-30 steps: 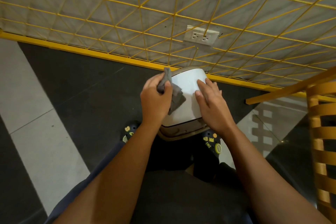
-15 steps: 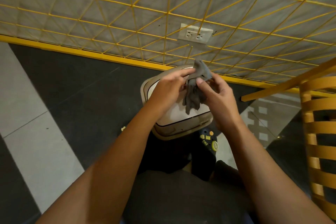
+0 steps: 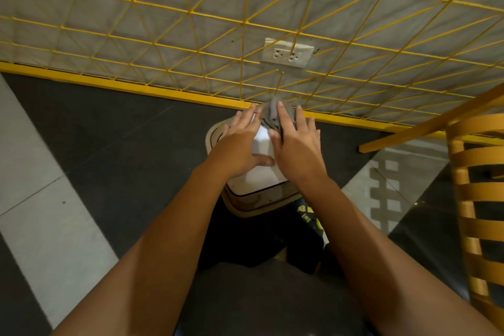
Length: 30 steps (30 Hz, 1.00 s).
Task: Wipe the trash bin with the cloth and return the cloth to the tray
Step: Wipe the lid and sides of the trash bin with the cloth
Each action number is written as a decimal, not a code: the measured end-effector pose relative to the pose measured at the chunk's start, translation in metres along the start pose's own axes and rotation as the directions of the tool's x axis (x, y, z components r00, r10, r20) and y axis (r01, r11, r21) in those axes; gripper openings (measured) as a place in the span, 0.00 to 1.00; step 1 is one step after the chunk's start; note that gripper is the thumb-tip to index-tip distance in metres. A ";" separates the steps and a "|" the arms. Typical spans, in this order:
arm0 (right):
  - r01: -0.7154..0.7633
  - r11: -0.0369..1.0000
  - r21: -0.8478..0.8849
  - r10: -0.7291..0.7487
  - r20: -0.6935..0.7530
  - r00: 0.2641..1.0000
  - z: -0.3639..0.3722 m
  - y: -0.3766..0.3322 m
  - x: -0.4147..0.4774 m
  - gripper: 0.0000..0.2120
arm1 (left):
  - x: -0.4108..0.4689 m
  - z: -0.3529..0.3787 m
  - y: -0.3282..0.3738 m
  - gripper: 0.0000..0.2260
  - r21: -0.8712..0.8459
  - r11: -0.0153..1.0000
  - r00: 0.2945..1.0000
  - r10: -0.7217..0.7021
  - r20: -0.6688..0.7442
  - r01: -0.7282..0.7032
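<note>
A light tile strip is running diagonally along the left edge of the view. Beside it, a dark floor is lying open between that strip and the trash bin. At the back, a yellow rail is bounding the floor along the foot of the wall, and a yellow wire grid is covering the wall above it.

The left hand is lying flat on the white lid of the trash bin. Its fingers are extending straight and spread, gripping nothing. The bin is standing at centre, its far edge just beside the rail and its beige rim showing on the left and near sides.

The cloth, grey and bunched, is sitting at the far edge of the lid. The right hand is pressing on it with straight fingers, the index finger lying across the fabric; no finger is curling round it. The two hands are lying side by side, thumbs nearly meeting.

A wall outlet is sitting behind the grid, above the cloth. Any marking on it is too small to read. A dark shoe is showing just below the bin's right corner; its yellow markings are not legible.

To the right, a wooden bar is slanting upward, and a slatted wooden chair is closing off that side near the right arm.
</note>
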State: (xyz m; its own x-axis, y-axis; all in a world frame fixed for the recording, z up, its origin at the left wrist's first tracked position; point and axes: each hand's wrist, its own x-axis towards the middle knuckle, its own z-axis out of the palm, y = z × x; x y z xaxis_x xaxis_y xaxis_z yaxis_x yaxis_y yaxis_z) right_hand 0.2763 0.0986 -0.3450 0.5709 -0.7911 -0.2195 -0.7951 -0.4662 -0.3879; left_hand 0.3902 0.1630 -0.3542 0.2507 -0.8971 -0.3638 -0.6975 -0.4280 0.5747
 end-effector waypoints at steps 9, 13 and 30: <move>0.020 0.970 0.242 -0.049 0.113 0.992 -0.013 0.021 0.027 0.23 | 0.000 0.001 0.003 0.47 0.037 0.999 0.999 -0.027 0.034 0.026; 0.001 0.964 0.265 -0.030 0.107 0.994 -0.014 0.036 -0.009 0.23 | 0.000 0.000 0.005 0.47 0.030 0.999 0.999 -0.038 0.038 0.036; -0.195 0.924 0.328 0.125 0.222 0.967 -0.029 0.034 0.028 0.22 | 0.001 0.001 0.002 0.47 0.064 0.998 0.999 -0.027 0.022 0.025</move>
State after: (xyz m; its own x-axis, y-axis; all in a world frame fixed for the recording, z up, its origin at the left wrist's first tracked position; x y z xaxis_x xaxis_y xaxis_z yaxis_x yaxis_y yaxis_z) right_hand 0.2595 0.0493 -0.3387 0.4983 -0.7352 -0.4595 -0.7789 -0.1468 -0.6098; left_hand 0.3882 0.1616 -0.3543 0.2545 -0.8827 -0.3950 -0.7327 -0.4426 0.5169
